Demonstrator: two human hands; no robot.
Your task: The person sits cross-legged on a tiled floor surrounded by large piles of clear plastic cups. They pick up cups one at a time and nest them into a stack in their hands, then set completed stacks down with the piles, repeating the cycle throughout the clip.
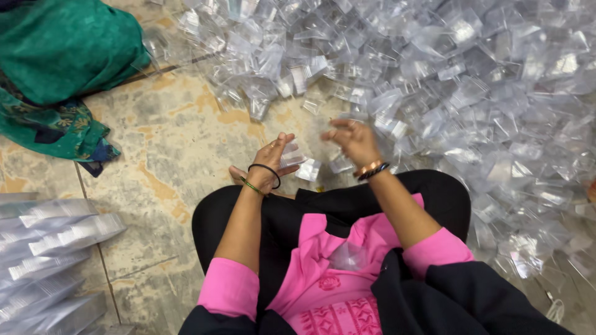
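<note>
My left hand [271, 162] pinches a small stack of clear pouches [292, 154] upright just above the tiled floor [167, 149], while my right hand [351, 139] hangs with fingers loosely curled at the near edge of the big pouch heap [472, 80]; blur hides whether it grips one. I'd square the stack's edges before adding more, lifting one pouch at a time.

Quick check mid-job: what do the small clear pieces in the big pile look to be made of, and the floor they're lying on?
The small clear glossy pieces in the heap look like thin transparent plastic film: see-through, creased, with bright white glints. The left hand holds one such piece; whether the blurred right hand grips anything is unclear. The beige and grey mottled floor looks like smooth stone or ceramic tile, with straight joint lines.
</note>
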